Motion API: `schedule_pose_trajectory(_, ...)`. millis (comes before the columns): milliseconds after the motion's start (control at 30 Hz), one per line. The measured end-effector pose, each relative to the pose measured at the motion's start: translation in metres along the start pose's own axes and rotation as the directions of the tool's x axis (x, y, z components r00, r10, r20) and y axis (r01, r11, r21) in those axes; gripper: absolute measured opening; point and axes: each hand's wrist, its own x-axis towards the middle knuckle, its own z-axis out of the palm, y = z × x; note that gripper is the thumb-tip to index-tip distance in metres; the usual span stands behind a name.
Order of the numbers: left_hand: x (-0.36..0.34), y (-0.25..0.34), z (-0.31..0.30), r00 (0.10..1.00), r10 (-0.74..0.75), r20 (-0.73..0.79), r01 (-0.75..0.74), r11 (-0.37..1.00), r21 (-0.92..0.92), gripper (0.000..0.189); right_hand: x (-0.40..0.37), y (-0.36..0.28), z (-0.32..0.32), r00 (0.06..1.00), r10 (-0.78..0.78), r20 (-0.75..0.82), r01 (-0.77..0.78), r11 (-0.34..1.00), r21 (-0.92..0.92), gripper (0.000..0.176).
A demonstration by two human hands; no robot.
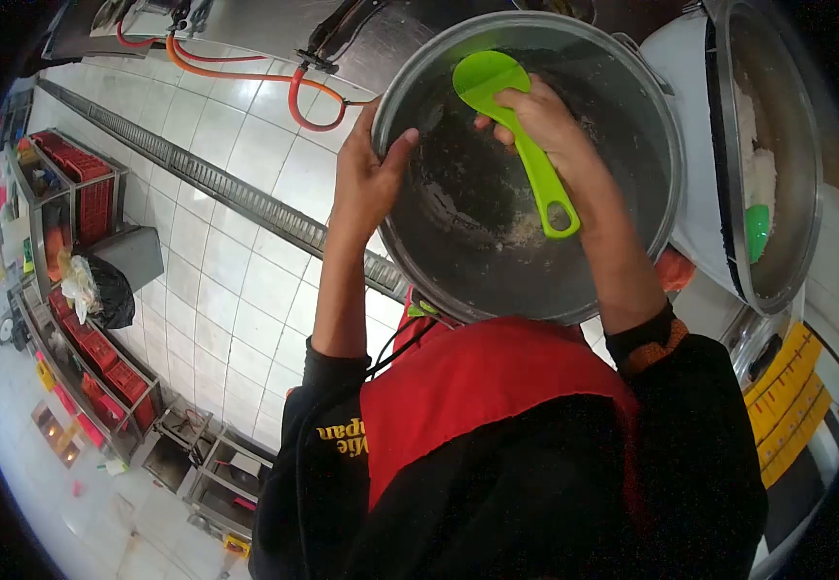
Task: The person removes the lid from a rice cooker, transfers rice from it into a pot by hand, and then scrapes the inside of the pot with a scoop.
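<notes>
Right hand (pixel 540 121) closed round the green paddle (pixel 487 77) inside the pot (pixel 497 261) (left hand (pixel 366 184) grips its rim).

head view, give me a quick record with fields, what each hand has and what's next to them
left hand: fingers grip the rim of the metal pot
right hand: holds the green paddle inside the pot
pot inside: dark, with pale grains stuck to the wall
to the right: open cooker with white rice and a second green scoop
below: white tiled floor
</notes>
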Motion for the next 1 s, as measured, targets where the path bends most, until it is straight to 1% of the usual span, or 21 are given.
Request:
schedule_pose_trajectory(67,0.002,0.000,-0.001,0.999,0.049,0.003,-0.049,0.999,0.005,0.040,0.017,0.016,0.011,0.999,0.008,-0.041,-0.004,0.996,0.088,0.028)
schedule_pose_trajectory(133,0.003,0.000,-0.003,0.999,0.043,0.025,-0.045,0.996,0.078,0.039,0.047,0.044,0.027,0.971,0.043,-0.235,-0.049,0.999,-0.019,0.026)
schedule_pose_trajectory(267,0.008,-0.005,-0.009,1.000,-0.024,0.002,0.024,0.998,0.059,0.041,0.057,0.036,0.038,0.969,0.018,-0.248,0.000,0.997,0.072,0.022)
schedule_pose_trajectory(333,0.011,-0.008,-0.009,0.997,0.064,-0.042,-0.063,0.998,0.020,0.042,0.070,0.042,0.031,0.991,-0.008,-0.136,0.005,1.000,-0.021,0.024)
schedule_pose_trajectory(367,0.012,-0.008,-0.008,0.998,0.026,-0.065,-0.024,0.999,0.029,0.043,0.065,0.041,0.030,0.989,-0.021,-0.143,0.018,1.000,-0.022,0.024)
schedule_pose_trajectory(433,0.023,-0.025,-0.011,0.992,0.106,-0.061,-0.101,0.991,0.087,0.043,0.049,0.040,0.027,0.994,0.097,-0.043,-0.105,0.934,-0.340,0.032)
schedule_pose_trajectory(467,0.031,-0.031,-0.012,0.983,0.172,-0.060,-0.162,0.976,0.142,0.043,0.046,0.043,0.017,0.995,0.091,-0.047,-0.101,0.932,-0.347,0.032)
schedule_pose_trajectory(500,0.039,-0.024,-0.013,0.983,0.174,-0.062,-0.164,0.977,0.134,0.043,0.041,0.049,0.005,0.928,-0.370,0.037,0.262,0.579,-0.772,0.036)
schedule_pose_trajectory(533,0.047,-0.018,-0.015,0.985,0.173,0.003,-0.171,0.971,0.168,0.044,0.037,0.057,-0.004,0.688,-0.645,0.332,0.395,-0.051,-0.917,0.041)
schedule_pose_trajectory(600,0.061,-0.008,-0.018,0.983,0.169,0.067,-0.179,0.965,0.194,0.045,0.020,0.024,-0.006,0.741,-0.599,0.302,0.314,-0.088,-0.945,0.045)
schedule_pose_trajectory(667,0.082,-0.003,-0.019,0.961,0.186,0.204,-0.259,0.866,0.428,0.047,0.038,0.016,-0.030,0.829,-0.455,0.325,0.158,-0.366,-0.917,0.046)
schedule_pose_trajectory(700,0.094,-0.015,-0.018,0.951,0.222,0.217,-0.281,0.912,0.297,0.048,0.051,0.038,-0.057,0.820,-0.451,0.354,0.181,-0.382,-0.906,0.048)
schedule_pose_trajectory(733,0.100,-0.009,-0.015,0.948,0.237,0.213,-0.292,0.912,0.286,0.048,0.052,0.057,-0.073,0.902,-0.331,0.278,0.119,-0.427,-0.896,0.054)
schedule_pose_trajectory(767,0.104,0.001,-0.016,0.914,0.240,0.325,-0.340,0.894,0.294,0.049,0.053,0.071,-0.083,0.960,-0.208,0.187,0.068,-0.474,-0.878,0.061)
schedule_pose_trajectory(800,0.106,0.009,-0.018,0.871,0.236,0.430,-0.384,0.873,0.299,0.051,0.041,0.083,-0.087,0.996,-0.058,0.061,0.034,-0.386,-0.922,0.058)
schedule_pose_trajectory(833,0.108,0.017,-0.018,0.876,0.240,0.419,-0.382,0.875,0.298,0.051,0.025,0.091,-0.085,0.993,0.106,-0.048,-0.014,-0.301,-0.953,0.055)
schedule_pose_trajectory(867,0.109,0.023,-0.018,0.876,0.130,0.465,-0.314,0.884,0.345,0.053,0.017,0.094,-0.080,0.993,0.108,-0.040,-0.006,-0.305,-0.952,0.055)
schedule_pose_trajectory(900,0.109,0.026,-0.019,0.865,0.018,0.502,-0.247,0.886,0.394,0.056,0.011,0.094,-0.076,0.977,0.202,-0.069,-0.003,-0.307,-0.952,0.059)
schedule_pose_trajectory(933,0.105,0.025,-0.027,0.868,0.013,0.496,-0.238,0.888,0.394,0.056,0.007,0.094,-0.073,0.949,0.298,-0.098,-0.001,-0.309,-0.951,0.063)
schedule_pose_trajectory(967,0.100,0.024,-0.040,0.891,0.069,0.449,-0.161,0.972,0.170,0.068,0.007,0.093,-0.074,0.992,0.116,0.039,0.072,-0.289,-0.955,0.063)
schedule_pose_trajectory(1000,0.092,0.023,-0.050,0.916,0.112,0.386,-0.091,0.993,-0.072,0.082,0.005,0.087,-0.074,0.982,-0.072,0.175,0.148,-0.286,-0.947,0.064)
